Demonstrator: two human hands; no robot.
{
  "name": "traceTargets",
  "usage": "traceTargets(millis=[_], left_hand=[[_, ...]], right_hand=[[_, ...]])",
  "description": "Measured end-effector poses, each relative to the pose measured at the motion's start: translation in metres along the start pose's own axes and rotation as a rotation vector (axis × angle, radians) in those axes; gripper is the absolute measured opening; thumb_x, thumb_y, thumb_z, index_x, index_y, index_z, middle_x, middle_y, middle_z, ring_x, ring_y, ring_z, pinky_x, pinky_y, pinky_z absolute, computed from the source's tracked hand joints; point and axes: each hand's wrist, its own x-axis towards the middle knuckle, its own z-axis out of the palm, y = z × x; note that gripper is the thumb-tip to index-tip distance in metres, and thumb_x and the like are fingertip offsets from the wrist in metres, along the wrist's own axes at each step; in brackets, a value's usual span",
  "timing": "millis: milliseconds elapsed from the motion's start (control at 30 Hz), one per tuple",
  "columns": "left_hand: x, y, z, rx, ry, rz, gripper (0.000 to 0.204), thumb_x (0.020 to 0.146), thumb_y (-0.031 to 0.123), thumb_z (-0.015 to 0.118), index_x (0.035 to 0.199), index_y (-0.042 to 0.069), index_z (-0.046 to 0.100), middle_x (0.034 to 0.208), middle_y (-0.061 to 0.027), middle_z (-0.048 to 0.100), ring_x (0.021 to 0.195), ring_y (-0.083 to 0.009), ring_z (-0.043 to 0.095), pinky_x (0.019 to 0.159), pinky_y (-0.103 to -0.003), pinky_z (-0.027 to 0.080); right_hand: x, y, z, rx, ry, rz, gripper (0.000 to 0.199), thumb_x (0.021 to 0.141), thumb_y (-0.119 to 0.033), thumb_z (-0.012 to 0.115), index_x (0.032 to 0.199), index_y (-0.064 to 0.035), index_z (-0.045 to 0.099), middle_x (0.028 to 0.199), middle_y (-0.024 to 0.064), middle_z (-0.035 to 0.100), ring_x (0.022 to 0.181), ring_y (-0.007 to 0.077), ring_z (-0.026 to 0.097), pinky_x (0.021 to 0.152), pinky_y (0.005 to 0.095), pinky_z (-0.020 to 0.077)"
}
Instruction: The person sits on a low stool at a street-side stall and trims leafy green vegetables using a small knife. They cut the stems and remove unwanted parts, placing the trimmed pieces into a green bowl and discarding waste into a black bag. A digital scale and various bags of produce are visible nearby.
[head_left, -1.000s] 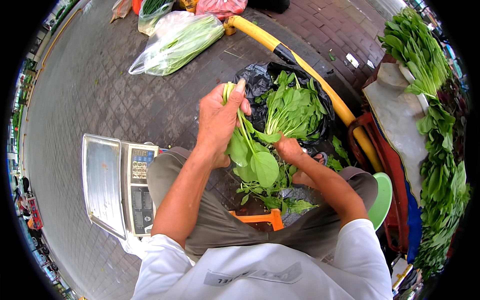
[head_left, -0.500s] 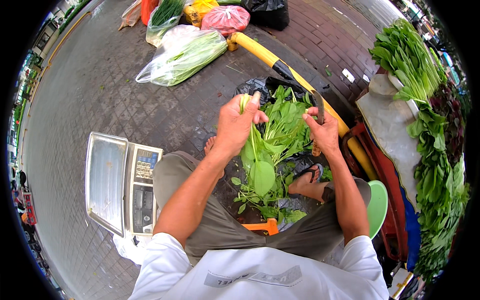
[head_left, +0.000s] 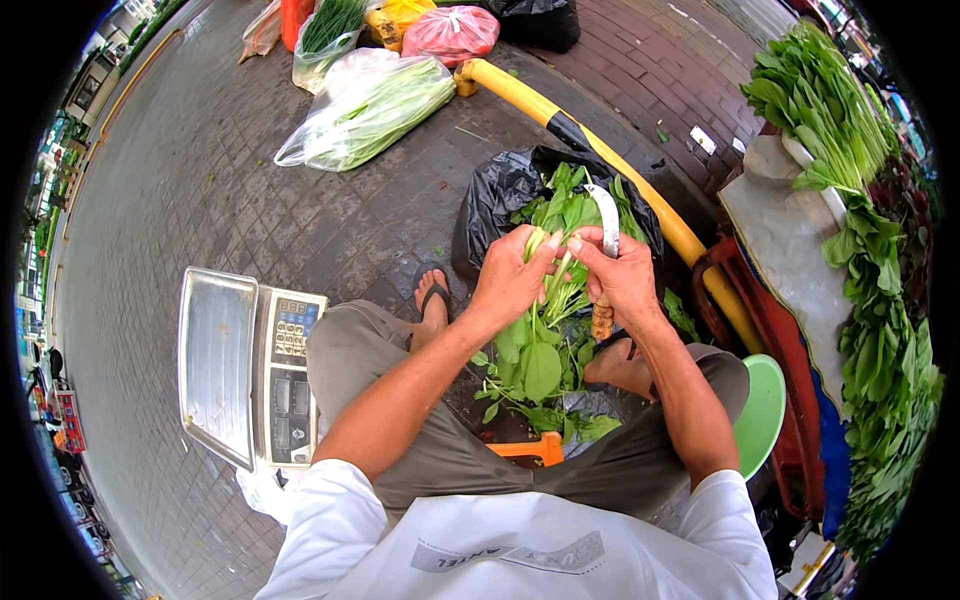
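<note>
My left hand (head_left: 512,282) grips a bunch of leafy greens (head_left: 540,352) by its pale stem ends, leaves hanging down between my knees. My right hand (head_left: 622,278) holds a small knife (head_left: 607,222) with a wooden handle, blade pointing up, and its fingertips touch the stems beside my left hand. Just beyond both hands a black plastic bag (head_left: 500,195) lies open with more greens (head_left: 570,200) inside.
A metal weighing scale (head_left: 245,365) sits on the paving at my left. A yellow pipe (head_left: 600,150) runs diagonally past the bag. Clear bags of vegetables (head_left: 370,105) lie farther off. A stall with piled greens (head_left: 865,240) stands at right. Green stool (head_left: 762,415) under my right side.
My right hand has come up from beside my foot, then in from the bag's edge, to meet my left hand at the stems, with the knife in it. The bunch lifted slightly.
</note>
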Motion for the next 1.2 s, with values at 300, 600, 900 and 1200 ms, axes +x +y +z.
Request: traceTargets(millis=[300,600,900,1200], left_hand=[[-0.002,0.008,-0.002,-0.091,-0.132,-0.057,0.021,0.098,0.018,0.053,0.102,-0.002,0.056,0.082,-0.0065,0.067,0.059,-0.0076,0.06,0.044,-0.02,0.042],[-0.004,0.01,-0.012,-0.03,-0.146,-0.056,0.023,0.097,0.015,0.055,0.114,-0.001,0.055,0.086,-0.0065,0.065,0.066,-0.0079,0.059,0.045,-0.019,0.041],[-0.008,0.023,-0.014,-0.068,-0.18,-0.076,0.025,0.096,0.013,0.056,0.117,-0.001,0.056,0.086,-0.0051,0.065,0.064,-0.0056,0.057,0.046,-0.018,0.041],[-0.014,0.027,-0.018,-0.175,-0.191,-0.195,0.026,0.096,0.015,0.057,0.117,-0.001,0.056,0.083,-0.0047,0.064,0.063,-0.0055,0.056,0.047,-0.017,0.04]], right_hand=[[0.001,0.002,-0.003,0.095,-0.017,0.034,0.022,0.088,-0.018,0.069,0.1,-0.0002,0.068,0.067,0.0003,0.062,0.044,0.0046,0.046,0.039,0.0199,0.0366],[0.004,0.001,-0.015,-0.329,-0.031,-0.141,0.025,0.095,-0.026,0.059,0.098,-0.0024,0.067,0.063,-0.0008,0.056,0.052,0.0057,0.05,0.047,0.0263,0.0397],[-0.007,-0.003,-0.007,-0.71,-0.16,-0.484,0.02,0.095,-0.016,0.052,0.095,0.0016,0.061,0.072,0.0209,0.058,0.062,0.0386,0.056,0.058,0.0418,0.0444],[-0.009,-0.003,-0.006,-0.787,-0.203,-0.483,0.018,0.094,-0.014,0.052,0.091,0.0021,0.059,0.071,0.0218,0.058,0.064,0.0399,0.058,0.058,0.0445,0.045]])
